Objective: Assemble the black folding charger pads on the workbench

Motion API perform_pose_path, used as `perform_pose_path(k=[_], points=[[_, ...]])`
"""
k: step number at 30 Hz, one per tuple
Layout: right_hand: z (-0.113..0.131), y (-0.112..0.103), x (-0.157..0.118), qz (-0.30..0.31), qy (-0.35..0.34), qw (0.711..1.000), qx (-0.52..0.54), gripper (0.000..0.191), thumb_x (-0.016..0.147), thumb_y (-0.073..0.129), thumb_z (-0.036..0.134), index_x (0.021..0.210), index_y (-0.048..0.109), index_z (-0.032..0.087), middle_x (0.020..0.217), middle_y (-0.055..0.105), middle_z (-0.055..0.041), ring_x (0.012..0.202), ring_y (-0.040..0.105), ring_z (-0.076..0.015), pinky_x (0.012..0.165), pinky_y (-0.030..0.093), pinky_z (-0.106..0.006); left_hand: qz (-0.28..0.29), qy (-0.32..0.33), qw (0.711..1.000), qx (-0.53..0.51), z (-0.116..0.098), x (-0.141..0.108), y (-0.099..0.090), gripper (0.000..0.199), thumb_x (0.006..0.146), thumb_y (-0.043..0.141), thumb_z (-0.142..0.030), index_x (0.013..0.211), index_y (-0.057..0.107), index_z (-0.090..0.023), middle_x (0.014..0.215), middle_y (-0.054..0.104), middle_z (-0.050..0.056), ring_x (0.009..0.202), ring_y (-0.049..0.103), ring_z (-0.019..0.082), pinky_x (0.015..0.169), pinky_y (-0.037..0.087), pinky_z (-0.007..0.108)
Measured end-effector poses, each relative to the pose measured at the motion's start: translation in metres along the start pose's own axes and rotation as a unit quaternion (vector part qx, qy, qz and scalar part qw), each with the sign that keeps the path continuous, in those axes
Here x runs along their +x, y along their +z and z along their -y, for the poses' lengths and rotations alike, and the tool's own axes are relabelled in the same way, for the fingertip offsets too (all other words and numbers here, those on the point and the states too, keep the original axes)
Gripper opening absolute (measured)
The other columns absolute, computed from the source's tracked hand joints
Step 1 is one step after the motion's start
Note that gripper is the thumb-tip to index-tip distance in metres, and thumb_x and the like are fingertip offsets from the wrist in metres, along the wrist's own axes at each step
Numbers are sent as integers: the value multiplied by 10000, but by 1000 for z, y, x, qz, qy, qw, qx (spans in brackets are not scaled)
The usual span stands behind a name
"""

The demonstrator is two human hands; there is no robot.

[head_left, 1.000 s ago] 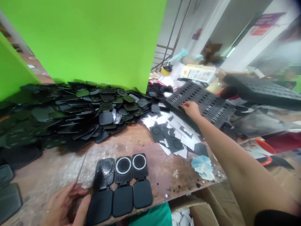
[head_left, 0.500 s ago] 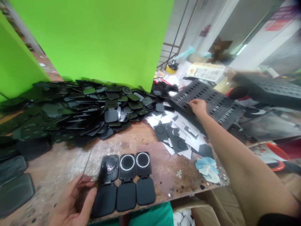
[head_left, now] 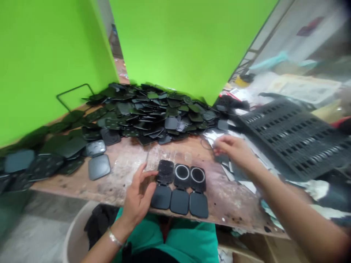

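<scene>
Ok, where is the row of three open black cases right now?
In the head view, the three open cases lie at the table's near edge, centre, touching the left hand.

Bare strip of bench [head_left: 131,160]: ran between the heap of black covers [head_left: 153,113] behind and the row of three open cases [head_left: 179,188] at the near edge; passable from the left.
Left hand [head_left: 138,197]: lay against the row's left end, closing that side.
Right hand [head_left: 233,149]: hung over the paper scraps [head_left: 241,175] just right of the strip.
Slotted black tray [head_left: 296,135]: filled the right rear.
Two loose cases [head_left: 95,159]: sat on the left, bare wood between them and the row.
Green screen [head_left: 189,40]: walled off the back.
</scene>
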State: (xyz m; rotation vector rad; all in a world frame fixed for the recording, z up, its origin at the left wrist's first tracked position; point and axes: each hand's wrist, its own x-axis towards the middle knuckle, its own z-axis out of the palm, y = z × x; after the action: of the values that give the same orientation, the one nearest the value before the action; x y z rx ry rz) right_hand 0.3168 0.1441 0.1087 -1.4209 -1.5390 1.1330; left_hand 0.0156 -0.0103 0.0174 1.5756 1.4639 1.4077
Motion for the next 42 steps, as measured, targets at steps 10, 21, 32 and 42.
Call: perform_pose_path(k=[10,21,32,42], points=[[-13,126,-40,26,-394,856,-332,176,968,465,178,874,614,165,847,641,-86,788,586,-194,716,470,-300,5,-11,1000,14,-6,0,-1,563,1013,436,-305,1532,220,-278,1192,681,72,1263,534,211,1109,383,456],[-24,145,-64,91,-453,746,-480,290,990,411,129,824,647,154,864,626,-104,780,493,-224,686,394,-332,5,-11,1000,18,-6,1,1,553,1016,436,-321,1523,218,-287,1226,670,67,1303,508,213,1117,366,463],[-14,133,-71,101,-366,816,-435,162,934,552,160,915,710,133,943,652,-112,904,505,-261,777,384,-388,46,7,997,69,-11,5,2,585,1011,446,-291,1538,194,-299,1200,686,56,1299,526,228,1144,315,484],[-11,127,-72,90,-281,914,-278,140,912,567,165,951,702,169,910,681,-86,894,566,-244,787,436,-390,-12,-49,994,-92,-12,2,-7,421,997,494,-343,1410,425,-296,952,620,3,910,581,151,880,450,303]])
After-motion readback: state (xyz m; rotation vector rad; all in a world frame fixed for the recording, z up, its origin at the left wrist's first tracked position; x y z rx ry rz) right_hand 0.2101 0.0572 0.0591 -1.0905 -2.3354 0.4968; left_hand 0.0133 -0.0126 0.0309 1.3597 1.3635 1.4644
